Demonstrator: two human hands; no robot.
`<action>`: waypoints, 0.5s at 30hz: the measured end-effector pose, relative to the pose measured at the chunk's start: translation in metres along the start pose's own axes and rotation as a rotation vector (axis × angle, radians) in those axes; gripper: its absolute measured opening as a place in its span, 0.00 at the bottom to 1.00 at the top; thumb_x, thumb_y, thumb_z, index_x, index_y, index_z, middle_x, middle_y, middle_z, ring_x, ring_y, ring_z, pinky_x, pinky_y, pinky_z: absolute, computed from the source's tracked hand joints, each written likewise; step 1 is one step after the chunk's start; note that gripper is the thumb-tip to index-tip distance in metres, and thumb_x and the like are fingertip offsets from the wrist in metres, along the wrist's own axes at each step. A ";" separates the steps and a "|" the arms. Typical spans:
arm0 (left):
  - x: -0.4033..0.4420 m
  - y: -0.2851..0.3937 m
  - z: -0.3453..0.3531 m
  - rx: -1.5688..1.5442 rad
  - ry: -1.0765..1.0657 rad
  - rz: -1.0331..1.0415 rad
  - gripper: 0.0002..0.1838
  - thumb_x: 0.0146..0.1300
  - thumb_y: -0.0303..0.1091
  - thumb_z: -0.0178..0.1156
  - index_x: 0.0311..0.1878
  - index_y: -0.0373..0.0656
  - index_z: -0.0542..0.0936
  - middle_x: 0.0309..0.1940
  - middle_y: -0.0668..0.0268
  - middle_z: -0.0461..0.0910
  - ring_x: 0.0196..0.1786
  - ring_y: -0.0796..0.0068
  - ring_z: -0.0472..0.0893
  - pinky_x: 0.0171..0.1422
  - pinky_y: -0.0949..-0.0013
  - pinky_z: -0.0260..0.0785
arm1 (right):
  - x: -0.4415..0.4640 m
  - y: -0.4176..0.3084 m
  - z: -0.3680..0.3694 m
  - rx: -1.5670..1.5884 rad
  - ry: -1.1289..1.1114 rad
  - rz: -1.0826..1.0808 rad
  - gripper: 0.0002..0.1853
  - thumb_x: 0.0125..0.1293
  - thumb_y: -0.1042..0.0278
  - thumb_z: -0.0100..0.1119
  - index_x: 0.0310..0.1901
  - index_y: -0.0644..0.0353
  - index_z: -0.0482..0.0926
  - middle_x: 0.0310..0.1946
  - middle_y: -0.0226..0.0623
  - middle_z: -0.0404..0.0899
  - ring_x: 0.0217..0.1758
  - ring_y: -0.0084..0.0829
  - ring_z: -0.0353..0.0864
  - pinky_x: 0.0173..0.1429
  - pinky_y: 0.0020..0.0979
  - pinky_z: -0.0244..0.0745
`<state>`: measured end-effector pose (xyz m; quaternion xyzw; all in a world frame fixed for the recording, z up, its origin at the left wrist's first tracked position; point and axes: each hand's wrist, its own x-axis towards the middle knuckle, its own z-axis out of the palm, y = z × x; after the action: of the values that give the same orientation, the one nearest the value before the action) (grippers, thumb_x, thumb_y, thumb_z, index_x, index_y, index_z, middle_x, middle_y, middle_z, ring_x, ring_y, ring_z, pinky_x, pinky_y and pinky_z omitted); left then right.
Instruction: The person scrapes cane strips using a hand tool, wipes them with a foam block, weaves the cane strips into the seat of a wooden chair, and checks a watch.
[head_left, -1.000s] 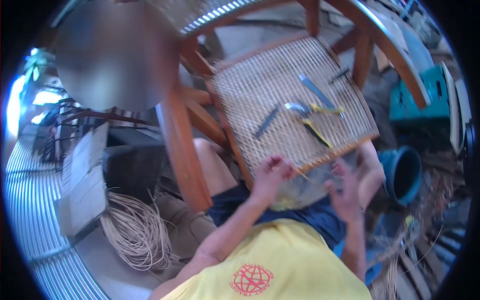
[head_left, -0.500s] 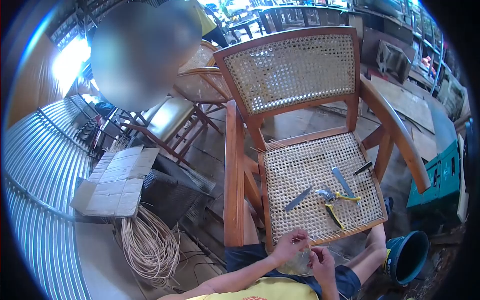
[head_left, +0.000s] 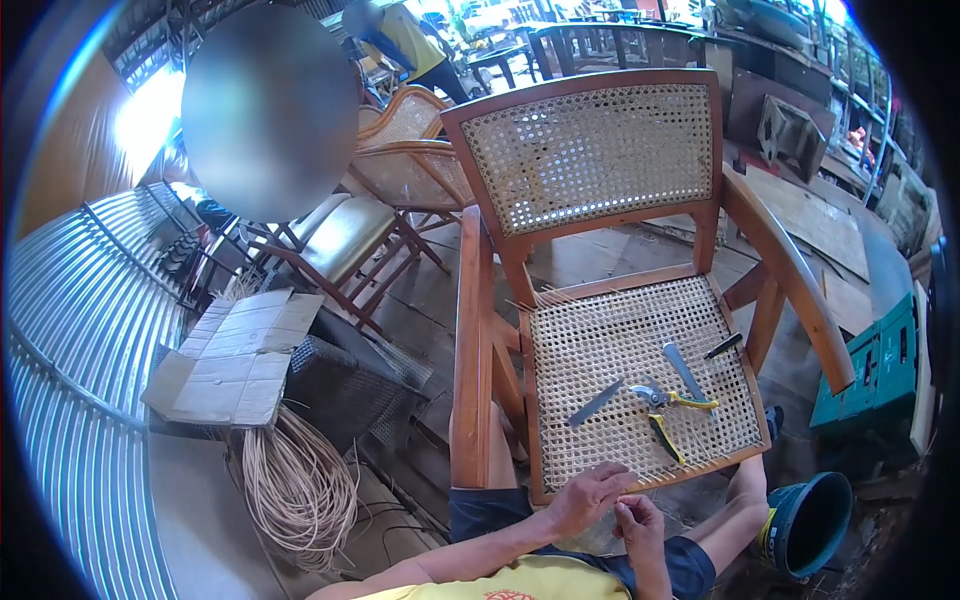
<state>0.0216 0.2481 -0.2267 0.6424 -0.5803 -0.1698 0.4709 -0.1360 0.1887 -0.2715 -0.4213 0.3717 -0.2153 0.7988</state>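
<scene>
A wooden armchair with a woven cane seat point(head_left: 590, 340) stands in front of me. At the front edge of the seat, my left hand point(head_left: 590, 497) has its fingers bent together over the rail; what they pinch is hidden. Just right of it and lower, my right hand point(head_left: 640, 522) is closed in a pinch on what looks like a thin cane strand. Loose cane ends stick up along the front rail beside my hands. On the seat lie yellow-handled pruning shears point(head_left: 660, 398), a flat metal blade point(head_left: 596, 402), a second flat blade point(head_left: 683, 370) and a dark-handled tool point(head_left: 723, 346).
A bundle of cane strands point(head_left: 300, 490) hangs at the left below a flattened cardboard box point(head_left: 235, 360). A dark bucket point(head_left: 808, 525) stands at the right, with a green crate point(head_left: 870, 370) behind it. Other chairs and two people are farther back.
My left hand has shifted slightly right, its fingers now over the front rail. My right hand stays pinched close by. The camera view has shifted a little, and a person at the back shows more.
</scene>
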 end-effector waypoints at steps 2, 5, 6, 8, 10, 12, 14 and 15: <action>-0.001 -0.003 -0.001 0.017 -0.016 0.004 0.16 0.62 0.22 0.63 0.53 0.41 0.81 0.46 0.56 0.82 0.48 0.58 0.84 0.49 0.65 0.78 | -0.002 -0.002 0.001 0.019 -0.020 0.024 0.04 0.70 0.73 0.61 0.44 0.62 0.79 0.26 0.25 0.76 0.22 0.17 0.73 0.26 0.21 0.70; -0.004 -0.006 -0.001 -0.038 -0.074 -0.048 0.14 0.62 0.22 0.63 0.52 0.40 0.82 0.44 0.58 0.82 0.47 0.60 0.84 0.49 0.65 0.78 | -0.002 -0.006 0.005 0.079 -0.066 0.089 0.05 0.71 0.73 0.61 0.44 0.61 0.79 0.26 0.24 0.76 0.23 0.17 0.73 0.28 0.22 0.70; -0.005 -0.007 -0.002 -0.111 -0.113 -0.104 0.14 0.62 0.22 0.63 0.51 0.40 0.82 0.44 0.58 0.82 0.47 0.60 0.84 0.48 0.65 0.78 | -0.001 -0.005 0.007 0.062 -0.085 0.075 0.04 0.70 0.73 0.61 0.44 0.61 0.79 0.26 0.24 0.76 0.24 0.17 0.73 0.29 0.21 0.69; -0.007 -0.011 -0.002 -0.117 -0.112 -0.102 0.13 0.63 0.22 0.63 0.51 0.40 0.81 0.44 0.59 0.82 0.46 0.61 0.84 0.48 0.65 0.78 | 0.002 -0.001 0.007 0.044 -0.102 0.062 0.04 0.70 0.73 0.61 0.44 0.61 0.79 0.26 0.25 0.77 0.24 0.17 0.73 0.30 0.21 0.68; -0.008 -0.010 -0.004 -0.114 -0.101 -0.105 0.12 0.64 0.23 0.63 0.50 0.40 0.81 0.44 0.59 0.82 0.45 0.61 0.84 0.48 0.66 0.78 | 0.006 0.007 0.007 -0.001 -0.064 0.009 0.04 0.71 0.73 0.61 0.43 0.60 0.79 0.27 0.25 0.77 0.24 0.16 0.72 0.30 0.20 0.67; -0.008 -0.004 -0.007 -0.144 -0.046 -0.210 0.09 0.65 0.24 0.63 0.49 0.40 0.81 0.43 0.59 0.82 0.45 0.61 0.84 0.49 0.66 0.78 | 0.008 0.010 0.007 -0.004 -0.092 0.007 0.03 0.71 0.72 0.61 0.43 0.60 0.79 0.27 0.25 0.77 0.24 0.16 0.72 0.30 0.20 0.67; -0.006 0.001 -0.010 -0.142 -0.031 -0.202 0.09 0.66 0.24 0.62 0.48 0.40 0.81 0.43 0.59 0.82 0.45 0.61 0.84 0.49 0.66 0.78 | 0.007 0.010 0.007 -0.004 -0.102 -0.003 0.03 0.71 0.72 0.61 0.43 0.60 0.79 0.28 0.25 0.77 0.25 0.16 0.72 0.30 0.20 0.67; -0.006 0.002 -0.011 -0.140 -0.017 -0.192 0.08 0.67 0.24 0.61 0.48 0.40 0.81 0.43 0.59 0.82 0.45 0.61 0.84 0.49 0.66 0.78 | 0.006 0.008 0.009 0.019 -0.090 -0.006 0.03 0.70 0.73 0.62 0.43 0.60 0.79 0.28 0.25 0.77 0.25 0.16 0.72 0.30 0.20 0.67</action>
<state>0.0271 0.2584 -0.2212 0.6591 -0.5067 -0.2599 0.4913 -0.1252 0.1940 -0.2771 -0.4240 0.3318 -0.2021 0.8181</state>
